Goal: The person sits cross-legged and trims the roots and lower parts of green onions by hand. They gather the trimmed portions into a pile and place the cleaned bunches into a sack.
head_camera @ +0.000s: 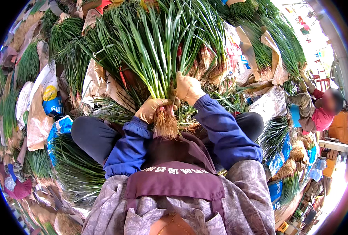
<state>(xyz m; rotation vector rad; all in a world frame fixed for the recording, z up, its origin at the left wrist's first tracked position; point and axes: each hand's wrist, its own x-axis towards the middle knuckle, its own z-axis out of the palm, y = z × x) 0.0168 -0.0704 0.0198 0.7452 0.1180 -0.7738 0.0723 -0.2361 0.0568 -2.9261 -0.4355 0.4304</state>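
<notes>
A bunch of scallions (159, 79) stands upright before my chest, with its long green leaves pointing away from me and its brown roots (165, 124) hanging over my apron. My left hand (152, 109), in what looks like a pale thin glove, is wrapped around the stems just above the roots. On the right side of the stems, my right hand (188, 87) grips the same bunch, thumb up along the leaves and fingers curled in. The fingers' far side is hidden behind the stems.
Rooted scallion bundles (204, 60) lie beyond the bunch, some with red ties. Loose leaf trimmings (218, 98) cover the ground before my crossed legs. Printed plastic sacks (269, 101) and a large scallion pile (77, 167) flank me. Another person (315, 111) sits at the right.
</notes>
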